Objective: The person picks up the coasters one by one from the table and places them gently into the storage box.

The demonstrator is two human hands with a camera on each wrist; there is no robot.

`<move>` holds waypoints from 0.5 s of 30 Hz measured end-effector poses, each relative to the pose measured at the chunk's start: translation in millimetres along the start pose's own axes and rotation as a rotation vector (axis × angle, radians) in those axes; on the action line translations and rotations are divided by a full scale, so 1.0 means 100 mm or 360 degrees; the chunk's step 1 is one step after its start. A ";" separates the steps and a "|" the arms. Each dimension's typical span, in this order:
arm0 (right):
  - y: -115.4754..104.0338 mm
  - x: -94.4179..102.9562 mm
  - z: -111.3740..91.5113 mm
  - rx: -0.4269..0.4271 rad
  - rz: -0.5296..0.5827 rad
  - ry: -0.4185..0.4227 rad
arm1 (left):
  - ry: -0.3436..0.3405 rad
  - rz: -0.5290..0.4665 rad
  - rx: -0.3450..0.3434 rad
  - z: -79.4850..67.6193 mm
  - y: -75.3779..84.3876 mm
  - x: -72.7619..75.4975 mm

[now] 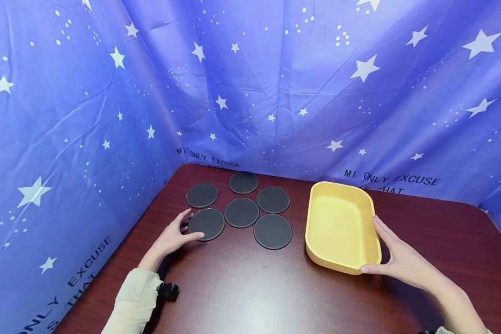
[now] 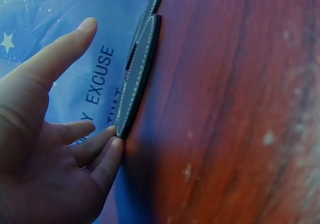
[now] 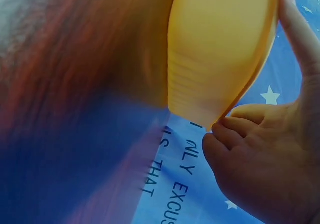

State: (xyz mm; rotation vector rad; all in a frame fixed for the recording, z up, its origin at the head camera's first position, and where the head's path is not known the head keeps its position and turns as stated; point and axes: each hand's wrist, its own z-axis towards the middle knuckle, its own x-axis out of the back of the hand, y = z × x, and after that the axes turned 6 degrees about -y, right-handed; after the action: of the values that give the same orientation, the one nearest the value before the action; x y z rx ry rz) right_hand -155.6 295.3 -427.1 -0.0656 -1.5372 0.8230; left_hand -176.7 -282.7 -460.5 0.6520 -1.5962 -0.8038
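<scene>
Several round black discs with stitched edges, like coasters, lie flat in a cluster on the table. My left hand (image 1: 176, 235) is at the near-left coaster (image 1: 207, 224), thumb and fingers spread about its left side. In the left wrist view, fingertips touch the rim of this coaster (image 2: 137, 81), while the thumb stands apart from it. A yellow rounded rectangular box (image 1: 343, 227), open at the top, has nothing inside. At its near-right corner, my right hand (image 1: 402, 260) touches it, thumb by the near edge and fingers along the right wall. The right wrist view shows fingertips against the box (image 3: 220, 49).
The dark red wooden table (image 1: 242, 287) reflects light near its front. Blue star-printed cloth (image 1: 250, 83) hangs behind it and along the left side. Other coasters (image 1: 272, 231) lie between the left hand and the box. A black strap device (image 1: 168, 291) is on the left wrist.
</scene>
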 end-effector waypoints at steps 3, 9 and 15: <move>-0.02 0.00 0.02 -0.0014 0.0028 -0.0037 | 0.0017 0.0078 0.0008 0.01 -0.01 0.01; -0.03 0.04 0.07 -0.0009 0.0078 -0.0090 | 0.0035 0.0252 0.0068 0.04 0.04 -0.01; -0.03 0.07 0.05 -0.0009 0.0075 -0.0100 | 0.0056 0.0474 0.0062 0.09 0.09 -0.10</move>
State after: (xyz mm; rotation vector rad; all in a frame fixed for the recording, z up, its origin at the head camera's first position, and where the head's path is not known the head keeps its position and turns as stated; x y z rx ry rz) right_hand -160.0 294.4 -419.5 -0.0810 -1.6022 0.8650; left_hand -183.2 -267.9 -460.4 0.4386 -1.6321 -0.5394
